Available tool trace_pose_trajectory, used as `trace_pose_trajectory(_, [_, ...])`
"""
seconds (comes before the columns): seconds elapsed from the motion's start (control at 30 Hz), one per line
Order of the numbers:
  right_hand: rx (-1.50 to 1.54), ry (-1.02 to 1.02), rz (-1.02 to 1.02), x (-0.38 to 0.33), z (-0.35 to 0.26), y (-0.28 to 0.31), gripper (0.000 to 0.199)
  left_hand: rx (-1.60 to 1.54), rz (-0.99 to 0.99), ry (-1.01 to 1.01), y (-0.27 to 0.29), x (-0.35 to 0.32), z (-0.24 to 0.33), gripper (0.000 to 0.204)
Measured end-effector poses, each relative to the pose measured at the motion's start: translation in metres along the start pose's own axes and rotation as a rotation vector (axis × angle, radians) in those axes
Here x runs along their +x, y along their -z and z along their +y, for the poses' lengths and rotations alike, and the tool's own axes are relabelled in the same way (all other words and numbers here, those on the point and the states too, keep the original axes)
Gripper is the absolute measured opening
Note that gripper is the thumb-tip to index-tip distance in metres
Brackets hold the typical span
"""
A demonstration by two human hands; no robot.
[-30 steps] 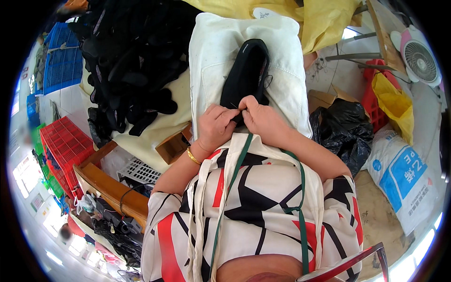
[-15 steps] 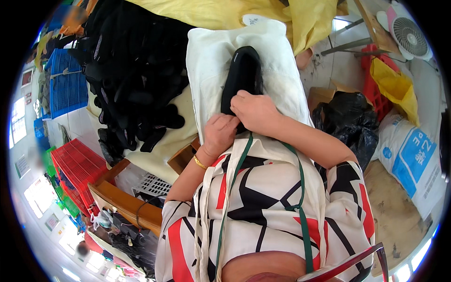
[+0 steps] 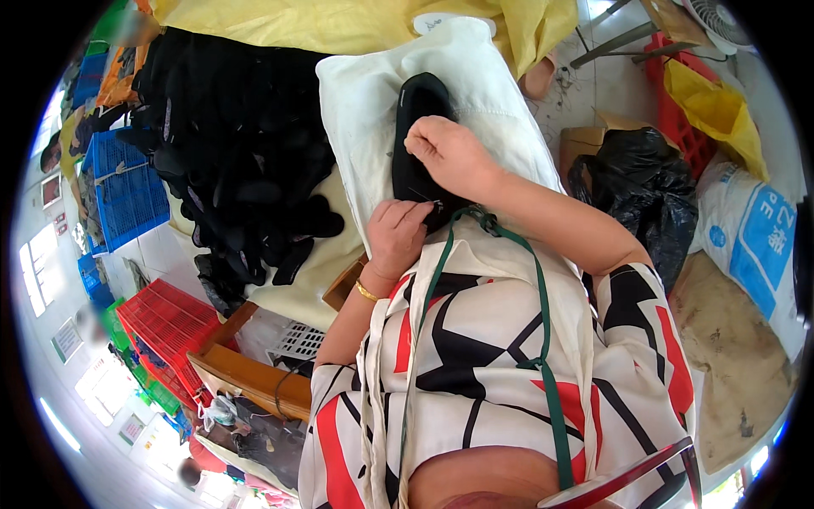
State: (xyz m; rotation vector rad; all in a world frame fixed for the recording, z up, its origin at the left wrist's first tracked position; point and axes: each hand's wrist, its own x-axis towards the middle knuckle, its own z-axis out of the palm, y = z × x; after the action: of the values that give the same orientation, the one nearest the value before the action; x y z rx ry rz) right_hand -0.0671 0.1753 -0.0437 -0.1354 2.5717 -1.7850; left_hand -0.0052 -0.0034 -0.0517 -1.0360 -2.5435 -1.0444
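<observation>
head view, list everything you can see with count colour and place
black shoe upper piece: one, black, on the white cloth over the lap, centre top
white cloth lap cover: one, white, under the shoe piece
pile of black shoe pieces: many, black, upper left
yellow fabric sheet: one, yellow, top edge
blue plastic crate: one, blue, far left
red plastic crate: one, red, lower left
black plastic bag: one, black, right
white printed sack: one, white and blue, far right
yellow bag: one, yellow, upper right
gold bracelet: one, on the left wrist
left hand: pinching the piece's near end
right hand: resting on the piece
</observation>
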Motion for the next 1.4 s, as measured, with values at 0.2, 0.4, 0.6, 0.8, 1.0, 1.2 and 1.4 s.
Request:
trace_pose_trajectory(0.2, [-0.243, -0.029, -0.516, -0.01, -0.015, 0.03, 0.02, 0.112, 0.051, -0.096, -0.003, -0.006, -0.002, 0.041])
trace_pose_trajectory(0.4, [-0.349, 0.168, -0.309, -0.018, -0.013, 0.009, 0.014, 0.02, -0.028, -0.048, -0.003, -0.007, -0.002, 0.044])
trace_pose_trajectory(0.6, [0.505, -0.396, -0.347, 0.016, -0.022, 0.023, 0.017, -0.063, -0.002, 0.099, 0.0, 0.003, 0.001, 0.037])
trace_pose_trajectory(0.8, [1.026, -0.332, -0.2, 0.025, -0.041, 0.088, 0.022, -0.163, -0.066, 0.174, 0.007, 0.007, -0.003, 0.038])
trace_pose_trajectory(1.0, [1.0, 0.13, 0.301, 0.036, -0.059, 0.143, 0.015, -0.232, -0.123, 0.21, 0.016, 0.017, -0.009, 0.034])
trace_pose_trajectory(1.2, [-0.117, 0.293, -0.21, -0.019, -0.016, 0.079, 0.018, -0.221, -0.189, 0.216, 0.022, 0.022, -0.012, 0.035])
trace_pose_trajectory(1.4, [-0.468, 0.702, -0.353, -0.024, 0.004, 0.043, 0.011, -0.245, -0.245, 0.217, 0.025, 0.028, -0.014, 0.031])
